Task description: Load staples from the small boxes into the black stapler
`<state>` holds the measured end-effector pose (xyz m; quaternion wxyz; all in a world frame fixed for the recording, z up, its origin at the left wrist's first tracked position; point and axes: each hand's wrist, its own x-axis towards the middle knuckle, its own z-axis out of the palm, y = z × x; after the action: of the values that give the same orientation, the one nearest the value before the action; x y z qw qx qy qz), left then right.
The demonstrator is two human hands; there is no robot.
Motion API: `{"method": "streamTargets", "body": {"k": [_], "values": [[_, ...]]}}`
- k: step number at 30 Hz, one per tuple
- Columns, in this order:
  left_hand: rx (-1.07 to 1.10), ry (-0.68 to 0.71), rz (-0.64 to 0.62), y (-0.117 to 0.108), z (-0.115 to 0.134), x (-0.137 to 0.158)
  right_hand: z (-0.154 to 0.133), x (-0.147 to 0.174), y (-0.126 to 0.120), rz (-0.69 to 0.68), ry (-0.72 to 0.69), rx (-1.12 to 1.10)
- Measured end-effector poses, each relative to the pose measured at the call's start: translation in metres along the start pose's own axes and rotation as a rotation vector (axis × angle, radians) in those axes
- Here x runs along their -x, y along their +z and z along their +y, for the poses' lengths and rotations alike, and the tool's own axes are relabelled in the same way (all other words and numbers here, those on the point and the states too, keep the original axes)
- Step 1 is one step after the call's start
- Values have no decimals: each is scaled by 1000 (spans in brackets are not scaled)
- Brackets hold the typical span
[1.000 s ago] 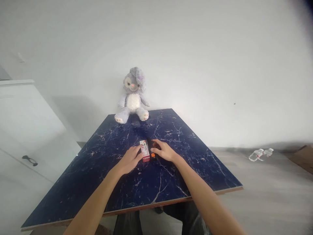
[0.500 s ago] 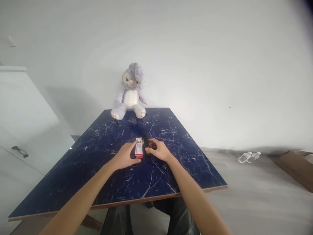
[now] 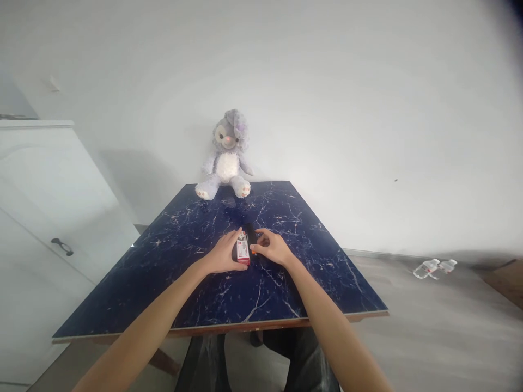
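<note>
My left hand (image 3: 224, 253) is curled around a small red and white box (image 3: 243, 249), thumb at its near end and fingers along its far left side. The box rests on the blue marbled table (image 3: 253, 299) with its printed face up. Just right of it lies a narrow black object (image 3: 250, 233) with a small orange part; its kind cannot be made out. My right hand (image 3: 273, 248) grips this black object from the right, thumb at the orange part and fingers bent behind it. The box and the black object lie side by side, very close together.
A grey plush toy (image 3: 227, 158) sits at the table's far edge against the wall. To the left stands a white cabinet (image 3: 36, 218) with a dark handle. Clear plastic bottles (image 3: 433, 267) and a cardboard box (image 3: 506, 280) are on the floor at right.
The whole view has shifted, so the table and toy appear farther right and more of the cabinet shows. Both hands keep nearly the same hold on the box and the black object.
</note>
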<state>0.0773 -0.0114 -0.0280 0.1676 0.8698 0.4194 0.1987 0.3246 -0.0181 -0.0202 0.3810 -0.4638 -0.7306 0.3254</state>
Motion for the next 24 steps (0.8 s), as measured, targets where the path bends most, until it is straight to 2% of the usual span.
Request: {"method": "streamTargets", "body": {"k": [5,10,12,15,20,24], "values": [[17,-8,28,1,6,-8,0,5,0,30,44,8],[32,36,47,10,10,-35,7,16,-4,169,82,71],[47,79,35,19,16,-58,14,20,-16,209,74,125],[99,146,-22,37,32,-100,29,25,-46,239,106,219],[75,185,-96,71,70,-171,57,33,-99,324,289,418],[-54,121,-91,89,85,-201,68,38,-109,395,321,494]]}}
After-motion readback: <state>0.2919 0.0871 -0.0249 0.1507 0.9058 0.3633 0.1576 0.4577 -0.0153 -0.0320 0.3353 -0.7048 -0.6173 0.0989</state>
